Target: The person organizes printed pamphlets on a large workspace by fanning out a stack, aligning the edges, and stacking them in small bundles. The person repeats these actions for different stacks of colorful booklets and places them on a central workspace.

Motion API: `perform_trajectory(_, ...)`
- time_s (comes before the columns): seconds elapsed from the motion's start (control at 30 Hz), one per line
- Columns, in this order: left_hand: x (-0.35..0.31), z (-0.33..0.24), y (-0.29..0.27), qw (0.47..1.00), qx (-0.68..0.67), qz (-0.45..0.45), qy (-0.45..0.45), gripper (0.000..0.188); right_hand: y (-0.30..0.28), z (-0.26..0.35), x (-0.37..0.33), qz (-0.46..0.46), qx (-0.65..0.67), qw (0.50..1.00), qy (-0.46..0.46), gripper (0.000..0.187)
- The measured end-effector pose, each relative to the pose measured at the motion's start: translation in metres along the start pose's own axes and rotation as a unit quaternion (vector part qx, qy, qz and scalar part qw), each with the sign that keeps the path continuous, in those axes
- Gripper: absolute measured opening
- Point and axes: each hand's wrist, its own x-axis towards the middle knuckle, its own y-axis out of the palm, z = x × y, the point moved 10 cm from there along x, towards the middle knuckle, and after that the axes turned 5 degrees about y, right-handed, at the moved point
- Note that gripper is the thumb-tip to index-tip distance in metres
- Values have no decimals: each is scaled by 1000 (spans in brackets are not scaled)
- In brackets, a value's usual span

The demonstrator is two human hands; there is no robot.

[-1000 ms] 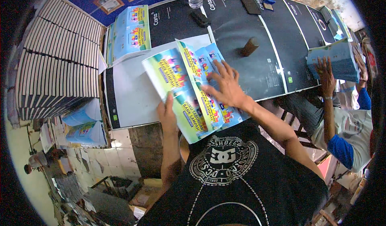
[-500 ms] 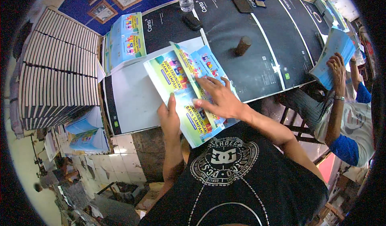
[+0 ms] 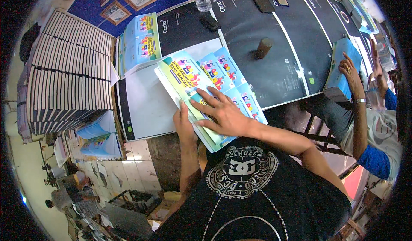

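A pile of colourful printed booklets (image 3: 178, 71), green, yellow and blue with cartoon figures, lies slanted over the near edge of the table. My left hand (image 3: 184, 127) grips its left edge, thumb on top and the other fingers hidden underneath. Across the top booklet my right hand (image 3: 229, 116) lies palm down with its fingers spread. To the right, more bluish booklets (image 3: 253, 97) stick out from beneath that hand, fanned at another angle. White board (image 3: 148, 108) shows under and beside the pile.
A tall block of stacked books (image 3: 71, 78) stands left, with another cover stack (image 3: 150, 26) behind. The black-covered table (image 3: 274, 73) carries a dark cylinder (image 3: 264, 48), a black object (image 3: 209, 23) and a water bottle (image 3: 201, 1). At right, a co-worker's hands (image 3: 354, 76) handle blue booklets (image 3: 341, 65).
The lifted top booklet now lies flat on the pile. My right hand has moved slightly left and down over it, its fingers spread. The co-worker's booklets stand more upright.
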Motion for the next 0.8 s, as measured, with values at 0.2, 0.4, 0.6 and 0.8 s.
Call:
perform_trajectory(0.2, 15, 18, -4, 998, 2, 58, 37, 45, -13, -42, 2, -72, 228, 970, 50, 60)
perform_trajectory(0.4, 5, 29, 5, 994, -63, 92, -15, 46, -48, -74, 13, -121, -35, 976, 179, 64)
perform_trajectory(0.6, -3, 42, 33, 971, -194, 129, -59, 52, -24, -109, 12, -98, 83, 975, 180, 65)
perform_trajectory(0.8, 2, 44, 25, 982, -146, 108, -50, 51, -27, -110, 13, -72, 146, 970, 182, 63)
